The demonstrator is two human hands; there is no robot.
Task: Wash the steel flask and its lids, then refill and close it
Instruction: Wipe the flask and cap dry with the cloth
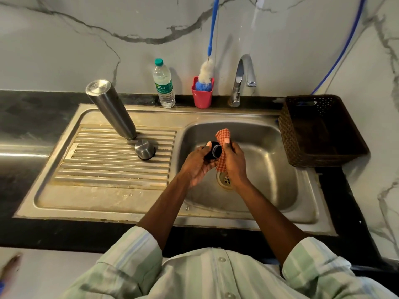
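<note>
Lid-scrubbing step: over the basin, the left hand [197, 164] grips the black stopper [213, 150] while the right hand [234, 157] pinches a cloth [222, 137] against it. Flask [112, 110] upended and cap [145, 149] rest at 10 o'clock. Next: rinse under the tap [243, 79] at 12.

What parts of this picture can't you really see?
Head view only:
- Black inner lid: mostly covered by left hand, right hand and the checked cloth.
- Steel flask: stands mouth-down, so its inside is hidden.
- Brown basket: interior too dark.
- Bottom-left corner: blurred.
</note>
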